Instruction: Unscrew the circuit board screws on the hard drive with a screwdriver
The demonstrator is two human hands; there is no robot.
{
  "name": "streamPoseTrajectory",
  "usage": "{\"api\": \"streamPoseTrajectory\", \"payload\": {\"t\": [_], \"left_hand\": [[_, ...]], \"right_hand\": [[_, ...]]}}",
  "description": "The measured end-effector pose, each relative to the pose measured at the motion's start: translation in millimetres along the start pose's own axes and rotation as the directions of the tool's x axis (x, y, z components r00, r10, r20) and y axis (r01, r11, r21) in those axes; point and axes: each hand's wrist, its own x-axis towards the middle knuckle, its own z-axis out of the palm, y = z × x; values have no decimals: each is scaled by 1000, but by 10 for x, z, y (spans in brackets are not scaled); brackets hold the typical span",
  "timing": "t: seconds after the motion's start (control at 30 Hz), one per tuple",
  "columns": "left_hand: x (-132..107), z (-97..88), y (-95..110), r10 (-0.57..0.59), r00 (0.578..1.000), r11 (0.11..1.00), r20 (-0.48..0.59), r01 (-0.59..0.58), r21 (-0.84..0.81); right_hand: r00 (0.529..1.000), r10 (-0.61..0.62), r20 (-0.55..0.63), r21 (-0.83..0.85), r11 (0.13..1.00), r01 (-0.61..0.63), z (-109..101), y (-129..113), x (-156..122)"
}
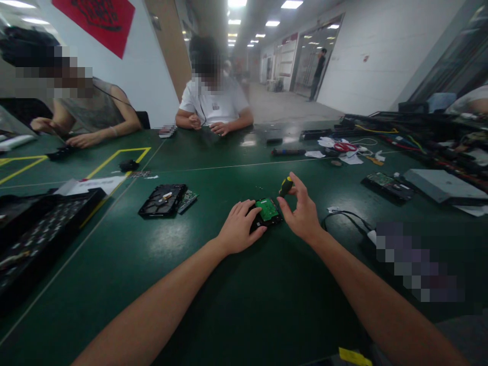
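Observation:
On the green table in front of me lies a hard drive, its green circuit board facing up. My left hand grips its left end, thumb along the near edge and fingers over the top. My right hand pinches a screwdriver by its black and yellow handle, just above the drive's right side. The screwdriver's tip is too indistinct to make out. Left of the hands rests a black drive casing, with a loose circuit board against its right side.
At far left stands a large black tray. Another drive and a grey metal box lie to the right, near a black cable. Cables and parts crowd the back right. Two people sit across the table.

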Motion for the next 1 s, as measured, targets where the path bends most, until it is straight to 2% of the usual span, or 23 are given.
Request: {"api": "streamPoseTrajectory", "payload": {"t": [0.33,0.67,0.83,1.0], "left_hand": [[-1,-10,-11,10,1000,1000,-5,-10,-12],[5,8,-23,15,1000,1000,2,-15,23],[0,5,-16,4,1000,1000,7,-4,22],[-8,1,-19,14,1000,1000,4,-14,13]], "right_hand": [[1000,-9,11,-18,1000,9,8,62,-8],[998,-16,58,46,999,14,-17,-23,-2],[999,11,40,58,998,-13,5,21,-15],[1000,6,-16,2,1000,-6,15,61,-16]]}}
